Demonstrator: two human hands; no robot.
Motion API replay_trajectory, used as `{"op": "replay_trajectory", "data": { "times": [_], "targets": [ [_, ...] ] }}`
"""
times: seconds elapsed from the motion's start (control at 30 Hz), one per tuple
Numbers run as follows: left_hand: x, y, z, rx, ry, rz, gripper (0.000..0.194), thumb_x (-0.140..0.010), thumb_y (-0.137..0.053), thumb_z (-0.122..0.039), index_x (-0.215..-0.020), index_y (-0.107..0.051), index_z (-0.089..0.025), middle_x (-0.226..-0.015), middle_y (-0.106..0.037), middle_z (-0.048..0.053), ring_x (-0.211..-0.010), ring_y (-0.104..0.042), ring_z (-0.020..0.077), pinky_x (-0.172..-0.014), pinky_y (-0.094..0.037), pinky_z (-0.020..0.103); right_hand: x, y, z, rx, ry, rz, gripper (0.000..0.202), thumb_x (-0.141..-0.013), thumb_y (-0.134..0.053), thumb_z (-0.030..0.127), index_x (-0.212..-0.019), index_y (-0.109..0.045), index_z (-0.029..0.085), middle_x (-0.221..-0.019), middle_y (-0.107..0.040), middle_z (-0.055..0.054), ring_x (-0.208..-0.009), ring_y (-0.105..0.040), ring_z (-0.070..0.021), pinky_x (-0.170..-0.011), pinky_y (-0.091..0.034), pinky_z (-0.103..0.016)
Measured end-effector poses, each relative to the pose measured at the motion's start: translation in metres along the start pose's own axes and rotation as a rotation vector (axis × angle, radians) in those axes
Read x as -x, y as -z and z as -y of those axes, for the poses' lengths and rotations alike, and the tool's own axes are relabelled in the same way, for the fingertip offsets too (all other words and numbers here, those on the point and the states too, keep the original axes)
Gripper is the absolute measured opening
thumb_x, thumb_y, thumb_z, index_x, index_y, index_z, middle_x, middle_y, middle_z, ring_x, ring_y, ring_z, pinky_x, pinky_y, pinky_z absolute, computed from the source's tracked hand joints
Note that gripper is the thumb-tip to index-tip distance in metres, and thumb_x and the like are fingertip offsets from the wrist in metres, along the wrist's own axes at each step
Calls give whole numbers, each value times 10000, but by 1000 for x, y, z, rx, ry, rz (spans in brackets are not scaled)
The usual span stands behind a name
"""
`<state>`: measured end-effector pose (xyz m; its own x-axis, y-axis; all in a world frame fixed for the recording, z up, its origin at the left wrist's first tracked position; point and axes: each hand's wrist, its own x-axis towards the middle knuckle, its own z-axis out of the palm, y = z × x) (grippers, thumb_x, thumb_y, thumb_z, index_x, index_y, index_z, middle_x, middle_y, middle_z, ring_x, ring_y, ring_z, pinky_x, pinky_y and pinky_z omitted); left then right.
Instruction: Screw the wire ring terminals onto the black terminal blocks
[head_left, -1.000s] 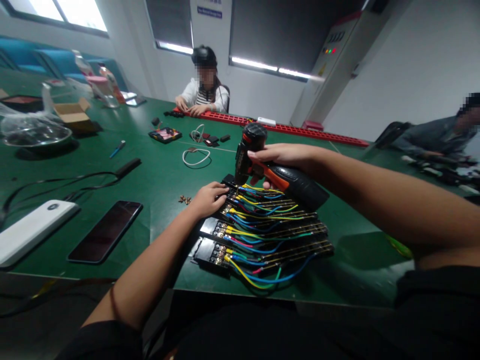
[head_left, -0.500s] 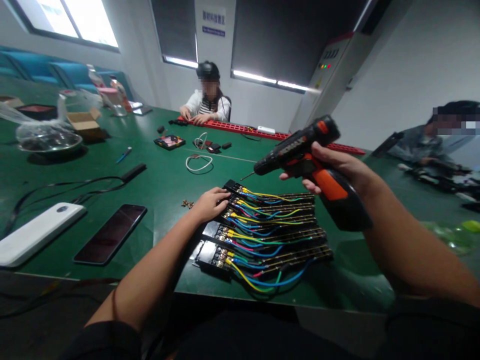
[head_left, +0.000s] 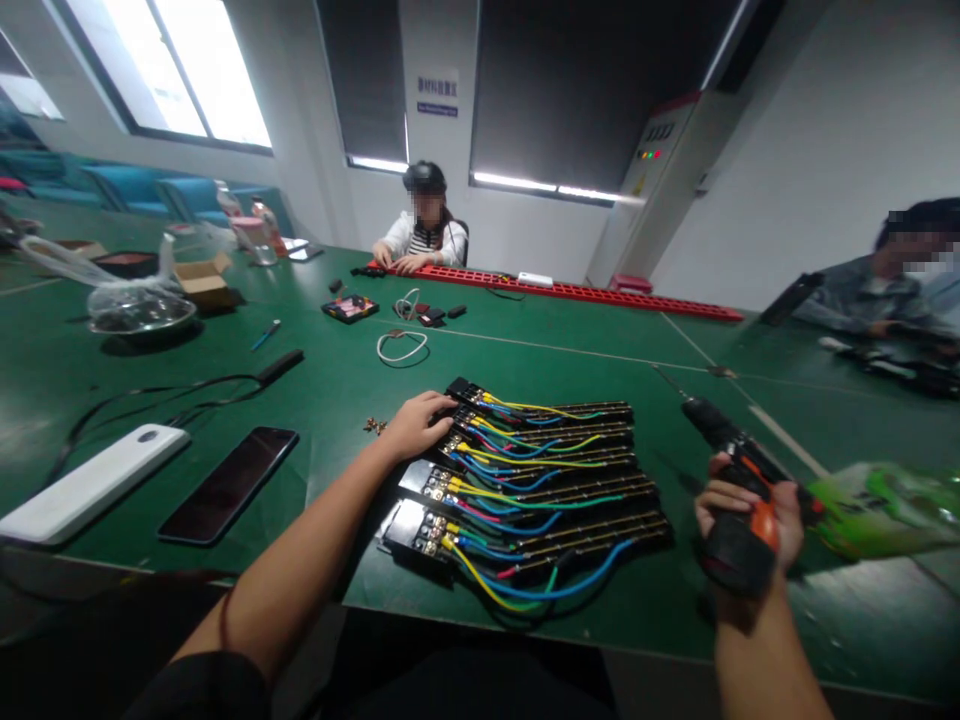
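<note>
My right hand is closed around the grip of a black and orange cordless drill. The drill is off to the right of the wired parts, its thin bit tilted up and away from me. Several black terminal blocks with brass screws lie side by side, joined by yellow, blue, green and red wires to long dark strips. At the left ends of the farther blocks, my left hand has thumb and fingers bent against a block; its fingertips are partly hidden. Small brass screws lie just left of that hand.
A phone and a white power bank with a black cable lie on the left. A green plastic bag is beyond the drill. Across the green table, one person sits by a long red rail; another is at right.
My right hand has swung the drill down and to the right, away from the blocks, and its bit now points away from me. My left hand stays on the blocks. The view has tilted slightly up.
</note>
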<state>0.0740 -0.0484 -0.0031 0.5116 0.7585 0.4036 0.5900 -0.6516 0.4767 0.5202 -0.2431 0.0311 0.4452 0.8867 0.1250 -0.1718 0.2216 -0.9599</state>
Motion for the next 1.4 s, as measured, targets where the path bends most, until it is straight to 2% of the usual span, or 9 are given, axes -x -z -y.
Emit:
{"op": "replay_trajectory", "data": {
  "times": [0.13, 0.27, 0.43, 0.53, 0.67, 0.77, 0.9, 1.03, 1.4],
  "targets": [
    [-8, 4, -2, -68, 37, 10, 362, -904, -534, -373, -1173, -705, -203, -1135, -705, 86, -1066, -667, 245, -997, -526, 411, 2, 9, -2, -170, -75, -18, 481, -904, -367, 689, -1010, -660, 322, -689, -407, -7, -473, -378, -180, -433, -494, -372],
    [-24, 1, -4, -131, 57, -36, 364, -901, -548, -392, -1144, -728, -190, -1118, -695, 99, -1061, -662, 253, -1014, -522, 422, -4, 8, 7, -264, -108, 27, 428, -880, -404, 722, -979, -656, 391, -747, -513, -80, -653, -559, -240, -518, -504, -394],
    [-34, -11, -1, -101, 53, -34, 405, -923, -511, -378, -1203, -726, -179, -1282, -663, 112, -1219, -609, 263, -1121, -455, 437, -25, -8, 38, -252, -278, 24, 539, -825, -425, 708, -941, -679, 247, -780, -546, -64, -606, -547, -155, -470, -517, -278],
    [-34, -13, 3, -104, 48, 39, 448, -945, -475, -391, -1272, -698, -181, -1325, -637, 117, -1265, -577, 268, -1145, -432, 451, -39, -38, 74, -40, -348, 45, 571, -835, -414, 655, -1028, -698, 198, -898, -649, -127, -626, -599, -154, -453, -505, -256],
    [-38, -10, 6, -153, -14, 126, 493, -973, -437, -410, -1363, -641, -188, -1356, -578, 138, -1274, -544, 279, -1143, -419, 463, -60, -102, 119, 158, -408, 345, 489, -917, -446, 555, -1108, -681, 173, -956, -718, -145, -556, -581, -132, -432, -485, -224],
    [-41, -9, 6, -208, -37, 152, 485, -991, -412, -410, -1387, -625, -229, -1367, -548, 133, -1288, -507, 294, -1144, -400, 487, -77, -154, 135, 242, -462, 578, 445, -992, -409, 466, -1186, -635, 134, -922, -736, -135, -549, -596, -133, -444, -507, -224],
    [-44, -10, 6, -241, -59, 162, 473, -1004, -385, -403, -1409, -601, -289, -1346, -542, 107, -1265, -497, 291, -1139, -391, 496, -95, -210, 134, 352, -477, 812, 339, -1024, -443, 381, -1149, -614, 116, -819, -734, -111, -545, -619, -130, -479, -537, -217],
    [-46, -10, 5, -276, -68, 161, 464, -1006, -380, -394, -1406, -598, -306, -1315, -542, 98, -1238, -499, 285, -1120, -403, 491, -105, -243, 123, 454, -444, 962, 262, -1014, -501, 352, -1055, -617, 120, -772, -732, -98, -534, -629, -132, -463, -522, -208],
    [-50, -11, -1, -303, -82, 145, 451, -979, -412, -348, -1385, -603, -297, -1267, -551, 93, -1201, -505, 270, -1109, -414, 463, -118, -263, 93, 540, -316, 1027, 197, -975, -574, 307, -994, -637, 122, -859, -752, -102, -617, -681, -152, -570, -573, -256]
  ]
}}
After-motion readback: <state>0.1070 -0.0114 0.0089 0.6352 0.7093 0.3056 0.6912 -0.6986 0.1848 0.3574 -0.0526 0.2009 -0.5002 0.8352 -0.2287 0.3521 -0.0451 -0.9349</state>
